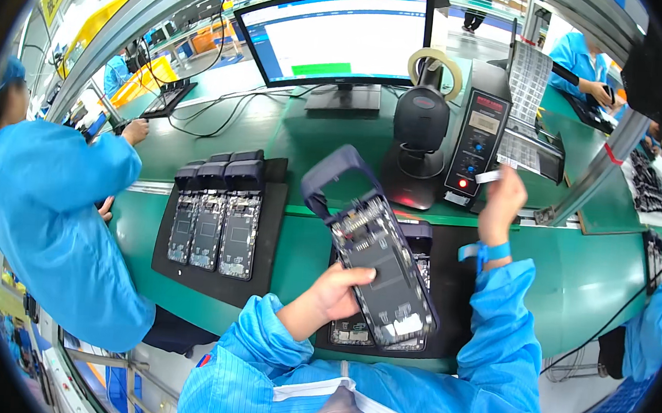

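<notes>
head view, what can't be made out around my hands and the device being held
Head view, left hand: most fingers are hidden behind the dark device it holds.
Head view, units on the mat below: largely covered by that device.
Head view, white label in the right hand: too small to tell any print.
Head view, co-worker at far right: cut off by the fisheye rim.

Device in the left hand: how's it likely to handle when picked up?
Probably stiff: the device shows no bend in the left hand. Likely fragile: its circuitry lies bare. May snag: an open loop juts from one end.
</notes>
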{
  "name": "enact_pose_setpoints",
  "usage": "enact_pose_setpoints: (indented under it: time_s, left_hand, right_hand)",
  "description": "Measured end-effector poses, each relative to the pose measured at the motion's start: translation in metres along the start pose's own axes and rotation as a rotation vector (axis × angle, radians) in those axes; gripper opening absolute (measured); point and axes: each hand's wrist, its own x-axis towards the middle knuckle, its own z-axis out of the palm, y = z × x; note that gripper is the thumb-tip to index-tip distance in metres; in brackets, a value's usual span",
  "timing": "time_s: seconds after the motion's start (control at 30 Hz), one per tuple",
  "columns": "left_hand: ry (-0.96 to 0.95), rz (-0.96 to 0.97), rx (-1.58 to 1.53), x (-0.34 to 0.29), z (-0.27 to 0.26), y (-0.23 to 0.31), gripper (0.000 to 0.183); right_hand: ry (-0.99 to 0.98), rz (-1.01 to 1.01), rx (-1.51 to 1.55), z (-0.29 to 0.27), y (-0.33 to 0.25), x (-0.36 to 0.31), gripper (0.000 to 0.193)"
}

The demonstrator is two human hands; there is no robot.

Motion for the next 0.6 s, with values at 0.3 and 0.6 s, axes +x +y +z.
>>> enact_pose_setpoints:
  time_s: [0.3, 0.6]
  left_hand:
    - [0.41, 0.446, -0.104, 0.079, -0.011, 0.047, 0.025]
    - [0.456, 0.565, -0.239, 0.117, -0.021, 0.056, 0.022]
  right_hand:
    - [-0.459, 0.34, -0.06, 0.037, 0.011, -0.038, 0.022]
    - [-0.289, 0.034, 0.163, 0.026, -0.049, -0.037, 0.022]
